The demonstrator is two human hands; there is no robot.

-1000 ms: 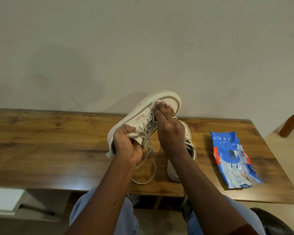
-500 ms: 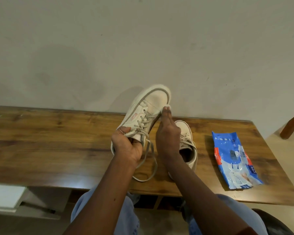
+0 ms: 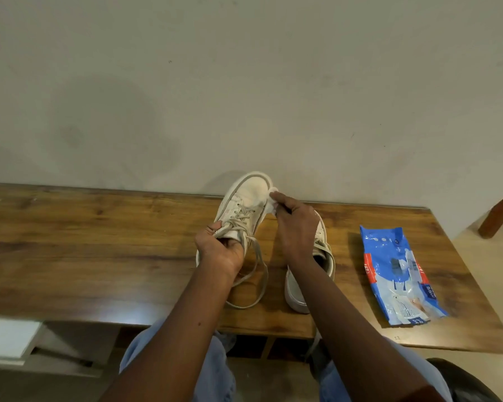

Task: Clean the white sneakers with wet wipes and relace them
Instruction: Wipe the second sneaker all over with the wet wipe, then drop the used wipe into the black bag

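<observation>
Sneaker [image 3: 240,208] first: toe up, tilted over the tabletop [image 3: 99,242], my left grip [image 3: 219,250] curled round its collar, loose laces [image 3: 266,274] trailing onto the wood. 2nd sneaker [image 3: 295,294] stands just beside it, partly hidden by my right arm. My right grip [image 3: 295,227] pinches the wet wipe [image 3: 273,203] against the toe's right edge. To do this well, I'd say: brace firm w/ the left, short strokes along the sole seam, refold wipe once grey. Room: plain pale wall [image 3: 244,82] behind, dark wood below, blue wipe pack [image 3: 398,274] flat at right, well apart.
</observation>
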